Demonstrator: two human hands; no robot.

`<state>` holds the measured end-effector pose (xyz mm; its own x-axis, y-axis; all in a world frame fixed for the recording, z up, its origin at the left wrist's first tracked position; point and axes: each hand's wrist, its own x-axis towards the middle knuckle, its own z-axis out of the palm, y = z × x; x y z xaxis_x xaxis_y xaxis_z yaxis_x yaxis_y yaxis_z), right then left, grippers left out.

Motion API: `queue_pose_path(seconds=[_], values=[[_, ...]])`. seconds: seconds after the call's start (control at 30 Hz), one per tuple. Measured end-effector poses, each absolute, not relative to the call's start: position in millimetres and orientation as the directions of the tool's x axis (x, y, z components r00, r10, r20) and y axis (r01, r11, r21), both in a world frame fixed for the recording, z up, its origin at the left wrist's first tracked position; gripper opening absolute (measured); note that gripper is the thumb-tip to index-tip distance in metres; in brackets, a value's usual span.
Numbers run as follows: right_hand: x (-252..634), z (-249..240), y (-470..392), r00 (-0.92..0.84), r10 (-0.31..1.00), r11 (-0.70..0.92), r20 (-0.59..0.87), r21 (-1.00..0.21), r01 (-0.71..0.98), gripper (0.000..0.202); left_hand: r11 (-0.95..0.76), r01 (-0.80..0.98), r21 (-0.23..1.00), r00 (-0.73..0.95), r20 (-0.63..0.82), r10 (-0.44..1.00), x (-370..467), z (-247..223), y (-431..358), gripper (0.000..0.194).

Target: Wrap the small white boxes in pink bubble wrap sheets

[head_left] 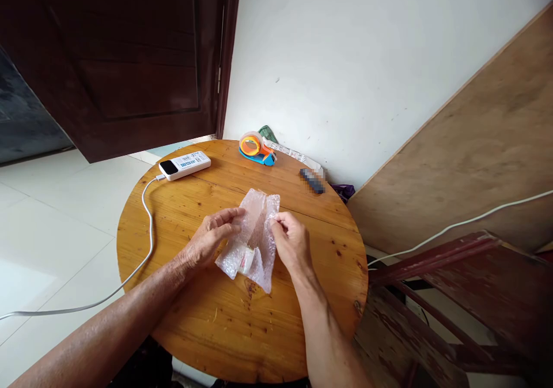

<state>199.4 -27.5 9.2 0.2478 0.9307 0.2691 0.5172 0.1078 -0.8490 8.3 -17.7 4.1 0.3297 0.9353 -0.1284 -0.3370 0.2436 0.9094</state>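
Observation:
A sheet of clear bubble wrap (254, 215) lies partly unfolded on the round wooden table (207, 301), a gap running down its middle. A small white item with red marks (246, 261) shows at its lower part, partly covered by the wrap; its kind cannot be made out. My left hand (216, 232) rests against the wrap's left edge, fingers stretched out and apart. On the opposite side, my right hand (291, 238) is closed, pinching the right edge between thumb and fingers.
An orange and blue tape dispenser (257, 149) stands at the table's back. A white power bank (185, 165) with a white cable (151, 232) lies at the back left. A dark pixelated object (311, 180) lies back right. A reddish wooden chair (436, 261) stands right.

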Motion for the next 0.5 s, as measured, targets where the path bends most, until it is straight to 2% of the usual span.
queue_pose_path(seconds=[0.1, 0.17, 0.27, 0.33, 0.4, 0.5], values=[[207, 14, -24, 0.348, 0.919, 0.099, 0.186, -0.962, 0.254, 0.017, 0.192, -0.297, 0.936, 0.243, -0.12, 0.962, 8, 7, -16, 0.055], [207, 19, -25, 0.347, 0.93, 0.082, 0.119, -0.989, 0.119, 0.018, 0.098, -0.167, 0.981, 0.174, -0.069, 0.982, 7, 8, -15, 0.054], [203, 23, -27, 0.298, 0.95, 0.073, 0.091, -0.995, 0.07, 0.019, -0.1, 0.14, 0.985, 0.091, 0.088, 0.992, 7, 5, -14, 0.049], [202, 24, -27, 0.297, 0.949, 0.083, 0.104, -0.993, 0.081, 0.018, -0.124, 0.25, 0.96, 0.064, 0.112, 0.992, 6, 2, -12, 0.04], [203, 23, -27, 0.317, 0.942, 0.089, 0.109, -0.993, 0.077, 0.017, -0.045, 0.229, 0.972, 0.029, 0.039, 0.999, 4, 2, -11, 0.027], [208, 21, -24, 0.373, 0.925, 0.07, 0.065, -0.998, 0.001, 0.017, 0.146, -0.103, 0.984, -0.04, -0.151, 0.988, 0, 3, -7, 0.023]])
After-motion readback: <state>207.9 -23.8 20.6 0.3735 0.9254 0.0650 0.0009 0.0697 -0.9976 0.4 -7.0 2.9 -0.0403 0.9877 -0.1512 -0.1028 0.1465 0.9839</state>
